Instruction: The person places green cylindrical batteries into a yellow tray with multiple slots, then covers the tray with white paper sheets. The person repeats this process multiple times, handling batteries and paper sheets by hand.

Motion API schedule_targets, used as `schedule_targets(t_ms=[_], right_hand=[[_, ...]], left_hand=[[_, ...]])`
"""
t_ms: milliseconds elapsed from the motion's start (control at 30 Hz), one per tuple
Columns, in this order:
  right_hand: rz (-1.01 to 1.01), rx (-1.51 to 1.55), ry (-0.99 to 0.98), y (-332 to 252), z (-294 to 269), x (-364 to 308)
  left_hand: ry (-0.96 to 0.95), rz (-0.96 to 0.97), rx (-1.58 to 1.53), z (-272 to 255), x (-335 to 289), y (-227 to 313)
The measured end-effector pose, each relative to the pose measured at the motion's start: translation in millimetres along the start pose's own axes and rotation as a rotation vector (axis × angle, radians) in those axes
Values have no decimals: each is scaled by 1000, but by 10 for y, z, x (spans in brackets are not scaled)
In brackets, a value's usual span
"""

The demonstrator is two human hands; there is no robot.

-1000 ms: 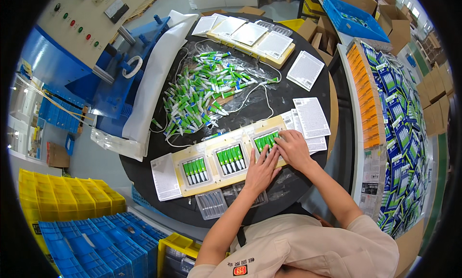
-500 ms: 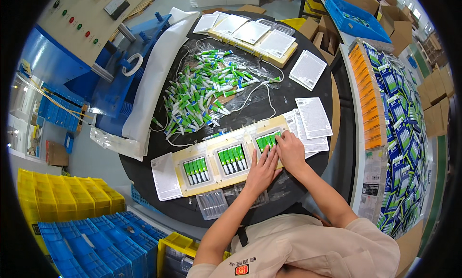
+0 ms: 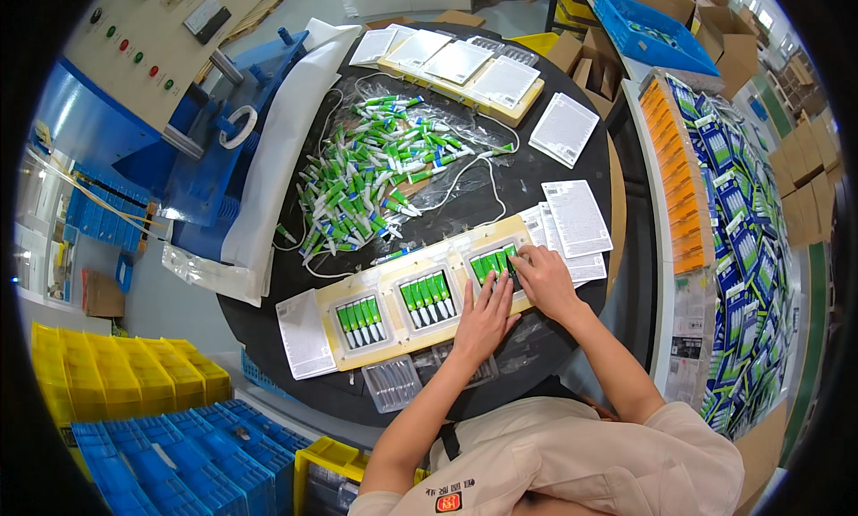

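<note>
A cream-yellow frame (image 3: 393,286) with three windows lies slanted on the round black table. Each window holds a clear tray with a row of small green-and-white tubes (image 3: 359,320). My left hand (image 3: 483,324) rests open across the lower part of the right-hand window, its fingers stretched out over the tubes there. At that window's right edge, my right hand (image 3: 545,282) has its fingers bent together on a small tube (image 3: 509,251). The hands partly hide this row. Beyond the frame lies a large heap of loose tubes (image 3: 357,176) on clear plastic film.
White printed cards (image 3: 576,217) lie right of the frame, and another card (image 3: 304,335) at its left end. An empty clear tray (image 3: 392,384) is near the front edge. A second frame (image 3: 523,109) carries cards at the back. Blue machinery (image 3: 197,176) stands left.
The whole view has shifted slightly. My right hand's fingers have moved a little at the right-hand window, and my left hand stays over the same tubes.
</note>
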State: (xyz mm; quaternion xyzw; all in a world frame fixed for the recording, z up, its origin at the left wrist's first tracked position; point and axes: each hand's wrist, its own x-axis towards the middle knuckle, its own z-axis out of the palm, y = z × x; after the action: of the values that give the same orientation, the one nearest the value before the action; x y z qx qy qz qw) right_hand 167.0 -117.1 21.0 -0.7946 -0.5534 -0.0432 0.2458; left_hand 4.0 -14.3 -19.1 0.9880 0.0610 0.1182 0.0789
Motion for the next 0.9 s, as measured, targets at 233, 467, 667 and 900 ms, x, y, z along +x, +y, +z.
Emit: schedule_targets(t_ms=[233, 467, 667, 900], right_hand=[[238, -108, 59, -195, 88, -65], [291, -257, 54, -311, 207, -14], [278, -301, 117, -332, 215, -12], [302, -248, 140, -288, 231, -61]], left_hand=[[42, 1, -22, -9, -5, -3], [54, -39, -189, -85, 6, -11], [17, -54, -151, -190, 10, 8], [4, 4, -166, -215, 94, -119]])
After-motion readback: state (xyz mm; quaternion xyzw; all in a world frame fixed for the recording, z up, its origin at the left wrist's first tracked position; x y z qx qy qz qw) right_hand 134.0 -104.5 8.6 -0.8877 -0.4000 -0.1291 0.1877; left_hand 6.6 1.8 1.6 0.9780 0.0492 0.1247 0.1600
